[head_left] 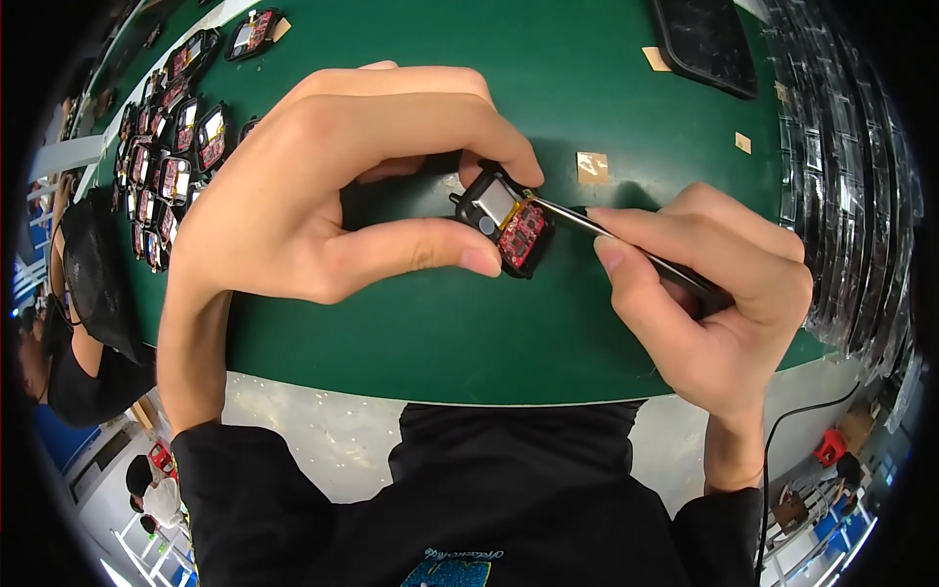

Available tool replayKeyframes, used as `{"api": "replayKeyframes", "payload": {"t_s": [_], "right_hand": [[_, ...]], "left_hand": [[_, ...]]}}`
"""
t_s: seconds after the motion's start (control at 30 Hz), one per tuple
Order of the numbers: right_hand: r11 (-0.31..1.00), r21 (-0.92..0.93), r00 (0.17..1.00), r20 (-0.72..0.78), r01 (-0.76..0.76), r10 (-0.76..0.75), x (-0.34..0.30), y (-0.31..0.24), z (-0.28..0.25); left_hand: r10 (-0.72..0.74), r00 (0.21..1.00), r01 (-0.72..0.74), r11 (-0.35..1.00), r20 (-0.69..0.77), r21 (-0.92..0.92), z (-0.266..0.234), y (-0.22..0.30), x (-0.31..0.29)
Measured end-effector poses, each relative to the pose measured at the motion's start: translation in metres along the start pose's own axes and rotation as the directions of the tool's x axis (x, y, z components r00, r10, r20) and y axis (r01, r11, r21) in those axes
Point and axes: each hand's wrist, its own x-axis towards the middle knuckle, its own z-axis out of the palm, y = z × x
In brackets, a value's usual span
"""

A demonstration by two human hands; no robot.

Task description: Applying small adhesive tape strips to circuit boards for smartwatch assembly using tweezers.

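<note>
Between the thumb and fingers of my left hand is a small black device housing, its inside facing up. A silvery battery pouch and a red circuit board show in it. My right hand pinches a pair of metal tweezers with a dark rear part. The tweezers' tip touches the housing, or lies just above it, at its upper right by a yellowish strip. What the tip grips, if anything, is too small to make out.
Several similar opened housings crowd the green table at the left. Stacked clear plastic trays line the right side. A black tray-like slab lies at the far right, near small tan squares. Another person's arm shows at the left.
</note>
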Motion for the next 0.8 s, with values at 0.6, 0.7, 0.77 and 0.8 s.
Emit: {"api": "replayKeyframes", "payload": {"t_s": [0.6, 0.7, 0.77, 0.8], "right_hand": [[1.000, 0.000, 1.000, 0.003, -0.014, 0.014, -0.0013, 0.0013, 0.0003], [1.000, 0.003, 1.000, 0.006, -0.005, 0.005, -0.0020, 0.0020, 0.0011], [1.000, 0.009, 1.000, 0.004, -0.008, 0.008, -0.0017, 0.0018, 0.0016], [1.000, 0.014, 1.000, 0.000, -0.001, 0.001, -0.0015, 0.0017, 0.0019]], "left_hand": [[0.132, 0.991, -0.131, 0.990, -0.034, 0.044, 0.0053, -0.0004, 0.0028], [0.089, 0.996, -0.088, 0.996, -0.020, 0.035, 0.0039, 0.0025, 0.0032], [0.083, 0.996, -0.082, 0.996, -0.017, 0.043, 0.0026, 0.0043, 0.0039], [0.080, 0.997, -0.079, 0.996, -0.014, 0.051, 0.0022, 0.0049, 0.0040]]}}
